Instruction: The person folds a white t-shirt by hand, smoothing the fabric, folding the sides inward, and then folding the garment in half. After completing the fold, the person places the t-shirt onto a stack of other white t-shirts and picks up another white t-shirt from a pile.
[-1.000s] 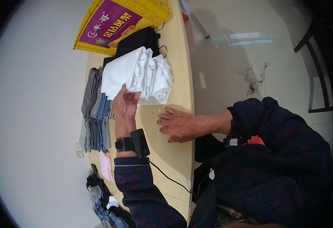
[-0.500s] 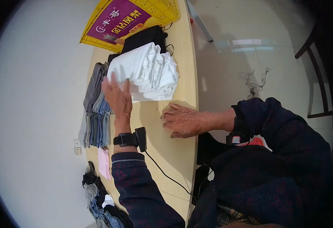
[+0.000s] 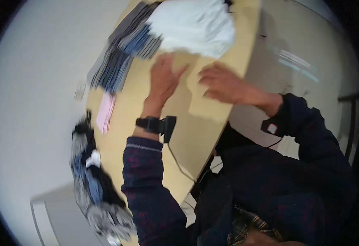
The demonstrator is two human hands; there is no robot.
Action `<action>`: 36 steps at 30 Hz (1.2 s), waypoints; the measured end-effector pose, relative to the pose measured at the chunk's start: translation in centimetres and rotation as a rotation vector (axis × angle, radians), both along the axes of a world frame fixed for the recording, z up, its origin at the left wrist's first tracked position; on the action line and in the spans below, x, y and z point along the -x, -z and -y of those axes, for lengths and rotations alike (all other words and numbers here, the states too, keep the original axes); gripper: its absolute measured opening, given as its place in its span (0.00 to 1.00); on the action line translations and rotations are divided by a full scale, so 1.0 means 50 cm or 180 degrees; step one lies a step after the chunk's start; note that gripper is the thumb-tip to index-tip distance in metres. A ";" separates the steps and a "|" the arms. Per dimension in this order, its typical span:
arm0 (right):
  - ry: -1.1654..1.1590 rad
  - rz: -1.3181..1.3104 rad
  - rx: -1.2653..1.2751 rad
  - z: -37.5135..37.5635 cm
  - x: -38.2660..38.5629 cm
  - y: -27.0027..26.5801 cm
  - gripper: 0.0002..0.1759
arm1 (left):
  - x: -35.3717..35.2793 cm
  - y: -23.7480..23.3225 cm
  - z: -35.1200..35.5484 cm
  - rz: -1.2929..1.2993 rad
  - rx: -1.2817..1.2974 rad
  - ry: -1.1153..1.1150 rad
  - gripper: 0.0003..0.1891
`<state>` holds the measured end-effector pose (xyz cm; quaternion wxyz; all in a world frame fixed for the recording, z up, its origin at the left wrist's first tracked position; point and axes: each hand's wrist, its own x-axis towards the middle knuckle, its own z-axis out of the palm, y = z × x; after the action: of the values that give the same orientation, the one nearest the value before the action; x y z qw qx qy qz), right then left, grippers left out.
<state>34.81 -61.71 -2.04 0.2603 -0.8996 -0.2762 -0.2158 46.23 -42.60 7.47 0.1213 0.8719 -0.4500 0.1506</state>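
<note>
My left hand [image 3: 162,82] hovers over the wooden table, thumb and fingers apart, just below a pile of white folded cloth [image 3: 193,26]. It holds nothing. My right hand [image 3: 225,85] is to its right, slightly smeared by motion, with fingers spread and a little bent and nothing in them. Both hands are apart from the white pile. Left of that pile lie folded grey and blue garments [image 3: 140,41] in a stack, with another row of dark and blue folded garments [image 3: 112,69] beside it. A small pink folded cloth [image 3: 105,112] lies nearer to me.
A loose heap of grey, black and blue clothes [image 3: 93,180] lies along the table's [image 3: 146,180] wall-side edge. Black straps with small devices are on both wrists, and a cable [image 3: 177,160] runs from the left one. A dark chair frame [image 3: 353,123] stands at the right.
The view has turned toward the loose clothes heap, and the yellow crate has left the picture. My left hand has come away from the white pile; my right hand has lifted off the table.
</note>
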 end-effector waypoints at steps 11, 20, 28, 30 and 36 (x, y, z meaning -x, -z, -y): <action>0.0307 -0.0089 0.0403 -0.009 0.012 -0.018 0.28 | 0.252 0.097 -0.400 -0.0396 -0.0091 -0.1132 0.28; 0.0181 0.0102 0.0597 0.001 -0.001 -0.010 0.26 | 0.393 0.108 -0.690 -0.0623 0.0039 -0.2251 0.28; 0.0563 -0.0090 0.1066 -0.001 -0.019 -0.006 0.25 | 0.486 0.114 -0.924 -0.0377 -0.0200 -0.2984 0.32; 0.0618 -0.0038 0.1125 0.004 -0.019 -0.002 0.25 | 0.505 0.100 -0.954 -0.0488 -0.0281 -0.3340 0.32; 0.0543 -0.0182 0.1036 0.016 -0.019 -0.001 0.25 | 0.491 0.113 -1.092 -0.0317 -0.0308 -0.3609 0.33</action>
<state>35.77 -62.51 -2.00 0.0998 -0.9558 -0.2226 -0.1639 21.67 12.02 1.83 0.0024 0.9876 0.0881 0.1301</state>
